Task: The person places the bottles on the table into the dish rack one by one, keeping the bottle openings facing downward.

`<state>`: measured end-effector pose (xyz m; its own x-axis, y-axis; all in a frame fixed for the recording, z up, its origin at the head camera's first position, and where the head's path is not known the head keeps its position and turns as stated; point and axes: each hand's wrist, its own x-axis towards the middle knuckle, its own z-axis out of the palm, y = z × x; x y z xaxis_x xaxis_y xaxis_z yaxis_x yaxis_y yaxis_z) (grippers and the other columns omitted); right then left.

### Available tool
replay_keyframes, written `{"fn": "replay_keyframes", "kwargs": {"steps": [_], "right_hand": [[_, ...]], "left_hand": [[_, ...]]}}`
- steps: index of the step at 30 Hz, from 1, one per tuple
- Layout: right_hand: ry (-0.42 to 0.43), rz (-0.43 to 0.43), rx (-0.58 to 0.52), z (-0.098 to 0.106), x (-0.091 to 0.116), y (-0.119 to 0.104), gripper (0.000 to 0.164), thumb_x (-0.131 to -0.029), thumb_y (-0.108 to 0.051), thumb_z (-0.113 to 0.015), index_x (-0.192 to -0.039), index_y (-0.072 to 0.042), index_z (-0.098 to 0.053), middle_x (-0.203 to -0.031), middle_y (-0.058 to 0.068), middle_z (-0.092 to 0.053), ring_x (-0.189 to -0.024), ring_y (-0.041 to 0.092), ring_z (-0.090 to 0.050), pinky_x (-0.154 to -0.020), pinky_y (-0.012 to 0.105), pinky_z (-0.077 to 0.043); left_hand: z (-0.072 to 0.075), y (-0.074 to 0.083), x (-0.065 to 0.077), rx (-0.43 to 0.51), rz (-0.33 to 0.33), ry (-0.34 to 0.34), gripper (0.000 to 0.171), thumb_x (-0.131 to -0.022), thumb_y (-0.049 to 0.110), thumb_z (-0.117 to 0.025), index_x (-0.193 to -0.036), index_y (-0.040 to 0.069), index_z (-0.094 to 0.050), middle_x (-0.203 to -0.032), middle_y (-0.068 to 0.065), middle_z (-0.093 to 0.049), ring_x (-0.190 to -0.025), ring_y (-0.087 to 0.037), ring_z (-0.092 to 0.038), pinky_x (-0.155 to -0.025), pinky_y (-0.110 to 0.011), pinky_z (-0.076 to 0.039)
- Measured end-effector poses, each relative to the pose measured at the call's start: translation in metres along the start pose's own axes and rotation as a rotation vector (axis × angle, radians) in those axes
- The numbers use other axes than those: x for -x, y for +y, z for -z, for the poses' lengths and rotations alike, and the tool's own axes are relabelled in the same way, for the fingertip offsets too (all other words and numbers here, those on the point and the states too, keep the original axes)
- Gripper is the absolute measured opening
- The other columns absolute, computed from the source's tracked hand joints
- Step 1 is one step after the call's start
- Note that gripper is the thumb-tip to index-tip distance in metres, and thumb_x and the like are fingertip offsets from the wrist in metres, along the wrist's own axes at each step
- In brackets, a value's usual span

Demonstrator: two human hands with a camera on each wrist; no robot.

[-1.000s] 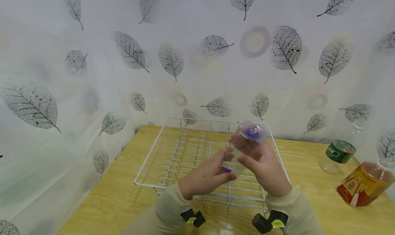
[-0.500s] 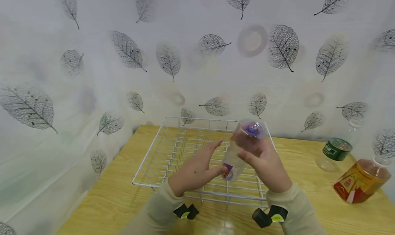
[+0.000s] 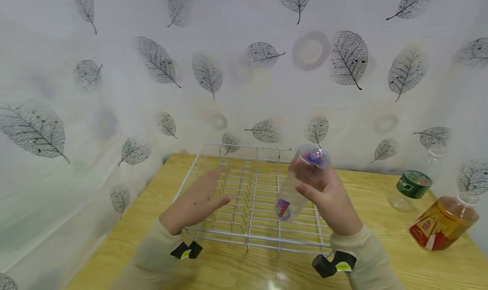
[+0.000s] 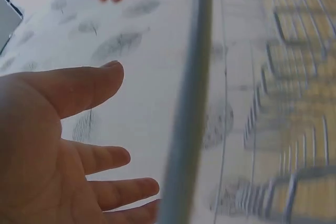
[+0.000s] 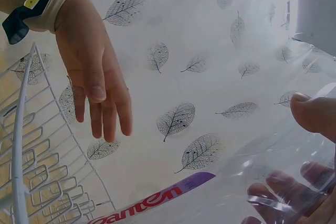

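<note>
My right hand (image 3: 331,203) grips a clear plastic bottle (image 3: 292,192) and holds it tilted above the right part of a white wire dish rack (image 3: 263,238). A purple-blue patch shows at the bottle's upper end, and a purple and red label (image 3: 283,208) at its lower end. In the right wrist view the fingers (image 5: 315,174) show through the transparent plastic. My left hand (image 3: 192,205) is over the rack's left front, apart from the bottle. Its fingers are extended and nothing is in them, as the left wrist view shows of that hand (image 4: 52,129).
To the right on the wooden table (image 3: 375,239) stand a clear bottle with a green label (image 3: 414,184) and a bottle of amber drink with a yellow and red label (image 3: 438,224). A leaf-printed curtain (image 3: 236,91) hangs behind and along the left side.
My left hand has let go of the bottle's lower end and moved left over the rack. The right hand keeps the bottle in nearly the same spot.
</note>
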<state>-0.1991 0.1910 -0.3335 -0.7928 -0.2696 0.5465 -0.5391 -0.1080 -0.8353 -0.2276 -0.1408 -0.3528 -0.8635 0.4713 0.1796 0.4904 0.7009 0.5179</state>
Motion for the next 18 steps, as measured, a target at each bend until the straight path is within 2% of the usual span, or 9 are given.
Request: {"fn": "replay_keyframes", "kwargs": {"steps": [5,8,13,18], "right_hand": [[-0.018,0.078,-0.011,0.003,-0.002,0.0,0.053,-0.092,0.017,-0.058,-0.14,0.002,-0.039,-0.129,0.026,-0.05,-0.13,0.037,-0.051,-0.112,0.038,-0.04],[-0.024,0.094,-0.024,0.006,-0.002,-0.001,0.054,-0.092,0.018,-0.057,-0.141,0.003,-0.038,-0.129,0.027,-0.048,-0.128,0.039,-0.049,-0.111,0.039,-0.041],[0.02,0.027,0.008,0.01,0.001,-0.005,0.061,-0.093,0.017,-0.055,-0.148,-0.004,-0.036,-0.132,0.026,-0.049,-0.128,0.037,-0.05,-0.108,0.037,-0.044],[0.043,-0.022,0.036,0.013,0.002,-0.007,0.057,-0.096,0.013,-0.053,-0.148,-0.006,-0.039,-0.135,0.027,-0.049,-0.129,0.036,-0.05,-0.109,0.037,-0.043]], "left_hand": [[0.017,-0.035,0.013,-0.003,0.086,0.003,0.085,-0.101,0.051,-0.057,-0.162,0.005,-0.018,-0.164,-0.021,-0.023,-0.149,-0.041,-0.021,-0.116,-0.062,-0.023],[0.024,-0.055,0.02,0.047,0.154,-0.001,0.087,-0.102,0.049,-0.057,-0.162,0.003,-0.016,-0.164,-0.024,-0.019,-0.149,-0.045,-0.018,-0.115,-0.066,-0.022],[0.028,-0.085,0.024,0.154,0.24,-0.02,0.091,-0.102,0.052,-0.054,-0.162,0.002,-0.008,-0.164,-0.027,-0.012,-0.148,-0.048,-0.014,-0.113,-0.069,-0.02],[0.023,-0.105,0.027,0.301,0.263,-0.032,0.089,-0.103,0.054,-0.05,-0.163,0.008,-0.004,-0.165,-0.025,-0.011,-0.149,-0.046,-0.016,-0.115,-0.066,-0.022]]}}
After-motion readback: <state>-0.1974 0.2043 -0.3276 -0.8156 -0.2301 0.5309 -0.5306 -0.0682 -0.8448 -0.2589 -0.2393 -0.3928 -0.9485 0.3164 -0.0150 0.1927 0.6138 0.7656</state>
